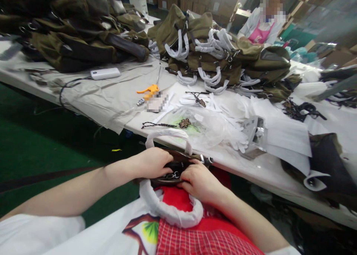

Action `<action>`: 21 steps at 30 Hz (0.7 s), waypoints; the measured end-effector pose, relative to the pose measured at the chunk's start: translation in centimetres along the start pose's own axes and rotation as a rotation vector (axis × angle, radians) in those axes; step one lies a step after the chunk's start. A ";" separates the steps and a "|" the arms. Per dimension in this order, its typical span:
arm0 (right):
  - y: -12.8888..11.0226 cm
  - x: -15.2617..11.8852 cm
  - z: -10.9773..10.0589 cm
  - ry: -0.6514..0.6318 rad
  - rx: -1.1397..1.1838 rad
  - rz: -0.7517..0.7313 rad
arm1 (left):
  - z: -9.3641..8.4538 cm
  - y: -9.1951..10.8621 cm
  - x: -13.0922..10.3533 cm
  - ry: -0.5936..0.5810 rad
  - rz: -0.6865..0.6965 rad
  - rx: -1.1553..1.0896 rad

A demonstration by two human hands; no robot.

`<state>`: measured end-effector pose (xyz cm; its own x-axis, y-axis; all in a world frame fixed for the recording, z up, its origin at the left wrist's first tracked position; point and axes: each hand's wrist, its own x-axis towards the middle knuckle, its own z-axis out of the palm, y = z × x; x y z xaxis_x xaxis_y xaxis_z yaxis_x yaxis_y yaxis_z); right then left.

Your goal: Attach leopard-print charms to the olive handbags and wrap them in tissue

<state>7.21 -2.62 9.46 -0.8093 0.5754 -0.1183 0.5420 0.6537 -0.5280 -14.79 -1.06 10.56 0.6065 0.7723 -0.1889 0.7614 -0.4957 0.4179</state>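
Note:
A dark bag (170,180) with two white-wrapped handles (178,214) is held against the table's near edge, its top open. My left hand (154,162) grips the left side of the opening, fingers curled over the rim and partly hidden inside. On the right side, my right hand (199,178) is closed on the rim, thumb and fingers bent into the opening. Between the hands, shiny metal clasps show inside the bag. Just beyond it on the table lies a black braided cord with a leopard-patterned flower charm (184,123).
Olive bags with white-wrapped handles (206,57) are heaped at the back, more bags (83,42) at the left. An orange air gun (150,92), a white power bank (105,73), plastic sheets and a metal dispenser (253,136) lie on the table. A person (262,28) stands behind.

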 end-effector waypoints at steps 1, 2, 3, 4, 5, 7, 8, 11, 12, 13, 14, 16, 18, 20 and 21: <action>0.1 -0.1 0.0 0.002 0.010 0.005 | -0.7 0.0 0.1 -0.018 -0.009 -0.005; 0.2 -0.2 -0.1 0.007 0.019 0.011 | -1.2 -0.1 0.3 -0.032 -0.007 -0.017; 0.3 -0.2 -0.1 0.017 0.030 0.016 | -1.6 -0.1 0.5 -0.044 0.007 -0.038; 0.3 -0.3 -0.1 0.026 0.041 0.020 | -1.7 -0.2 0.7 -0.059 0.033 -0.071; 0.4 -0.3 -0.1 0.033 0.051 0.024 | -1.5 -0.2 0.9 -0.086 0.065 -0.105; 0.4 -0.3 -0.1 0.030 0.059 0.029 | -0.6 -0.2 1.4 -0.145 0.110 -0.138; 0.4 -0.3 -0.1 0.022 0.056 0.030 | 0.1 -0.3 1.7 -0.172 0.117 -0.131; 0.2 -0.2 0.1 0.003 0.032 0.025 | 2.2 -0.2 2.8 -0.250 0.066 -0.041; 0.2 -0.2 0.1 0.001 0.024 0.023 | 2.7 -0.1 3.2 -0.270 0.036 -0.003; 0.1 -0.2 0.1 0.003 0.019 0.024 | 3.0 -0.1 3.5 -0.281 0.007 0.026; 0.2 -0.3 0.2 0.007 0.016 0.027 | 3.0 0.0 3.8 -0.279 -0.015 0.042; 0.4 -0.4 0.2 0.026 0.026 0.033 | 2.4 0.1 4.1 -0.231 -0.017 0.005; 1.1 -0.7 0.2 0.060 0.053 0.046 | 1.1 0.0 4.2 -0.161 0.019 -0.123; 2.1 -1.0 -0.1 0.101 0.074 0.079 | -0.5 -0.4 3.8 -0.070 0.036 -0.261; 2.7 -1.2 -0.3 0.127 0.081 0.108 | -1.3 -0.7 3.5 -0.018 0.028 -0.310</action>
<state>9.66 -1.39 8.43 -0.7094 0.7009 -0.0732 0.5998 0.5460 -0.5849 -13.48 2.48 10.75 0.6322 0.7516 -0.1882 0.6400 -0.3697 0.6736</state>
